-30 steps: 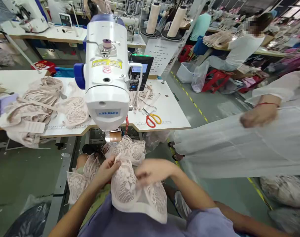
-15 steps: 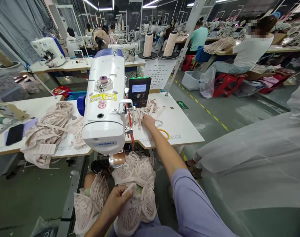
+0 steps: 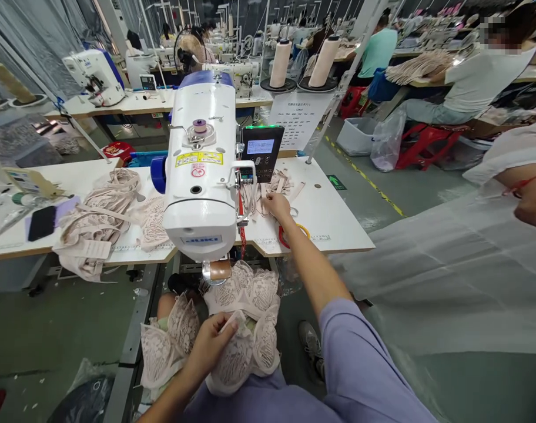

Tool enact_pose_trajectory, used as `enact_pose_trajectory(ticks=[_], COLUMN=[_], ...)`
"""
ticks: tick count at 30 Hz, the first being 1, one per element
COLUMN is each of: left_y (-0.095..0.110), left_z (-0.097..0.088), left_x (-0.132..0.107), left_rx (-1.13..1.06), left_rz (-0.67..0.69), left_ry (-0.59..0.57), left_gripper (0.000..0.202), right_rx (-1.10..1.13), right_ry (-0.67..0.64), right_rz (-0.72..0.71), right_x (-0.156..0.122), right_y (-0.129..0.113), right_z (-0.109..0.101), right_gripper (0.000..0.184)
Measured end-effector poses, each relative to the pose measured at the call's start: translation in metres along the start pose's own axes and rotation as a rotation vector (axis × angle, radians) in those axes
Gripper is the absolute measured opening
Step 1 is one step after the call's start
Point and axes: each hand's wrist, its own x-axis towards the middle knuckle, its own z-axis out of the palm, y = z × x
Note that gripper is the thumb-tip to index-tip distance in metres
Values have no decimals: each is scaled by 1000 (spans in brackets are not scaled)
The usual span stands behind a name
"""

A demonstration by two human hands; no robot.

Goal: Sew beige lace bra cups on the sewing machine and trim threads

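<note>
My left hand [image 3: 213, 341] is closed in a pinch on the edge of a beige lace bra [image 3: 239, 358] lying over my lap. More lace cups [image 3: 160, 355] hang at the left by my knee. Reaching out over the table, my right hand [image 3: 277, 207] has its fingers curled together at a pile of pale straps [image 3: 282, 181]; a strap appears to be between the fingertips, which are partly hidden. Between the two hands and to the left stands the white JUKI sewing machine [image 3: 201, 205], its control panel [image 3: 261, 154] lit beside the straps.
A heap of beige bras [image 3: 100, 217] lies left of the machine, near a black phone [image 3: 42, 223]. Red and yellow rings [image 3: 304, 231] lie by my right forearm. Thread cones [image 3: 280, 64] stand behind. At the right, a person's hand [image 3: 535, 202] shows above white sheer fabric [image 3: 462, 282].
The view has shifted, so the machine and table appear farther right and slightly higher. A person's arm and hand have come into view at right. My left hand keeps its pinch on the bra.
</note>
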Motion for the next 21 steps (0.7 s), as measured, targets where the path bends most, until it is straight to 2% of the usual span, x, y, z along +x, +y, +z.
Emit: enact_pose_trajectory(ticks=[3,5,7,9,11,13,15,17,18,19,20,21], left_y=[6,16,31,46,58,67,71,70,68,66,63,60], left_z=[2,2,1,-3,-8,-10,-10,-8,-8,-7,-7,-6], left_x=[-3,-4,-5,-5,-4,-2,0,2,2,3,3,3], left_rx=[2,62,134,181,225,296,377,406,393,365,332,299], left_rz=[94,184,252,271,298,350,390,378,348,312,271,231], left_ry=[79,125,167,190,168,95,39,27,26,27,24,21], left_gripper=[52,42,34,36,39,39,35,39,42,45,46,48], right_rx=[321,494,615,738,946,956,881,755,672,580,489,410], right_ry=[-49,-102,-153,-236,-414,-561,-658,-731,-743,-711,-627,-483], right_rz=[-22,-27,-33,-40,-52,-85,-100,-112,-125,-146,-174,-201], right_x=[-32,-63,-102,-149,-197,-238,-262,-264,-256,-242,-222,-198], right_y=[1,-1,-3,-3,-3,1,7,14,16,17,14,9], right_z=[-9,-10,-7,-2,4,12,18,21,19,15,10,3], right_gripper=[26,26,25,27,34,34,34,37,38,40,41,41])
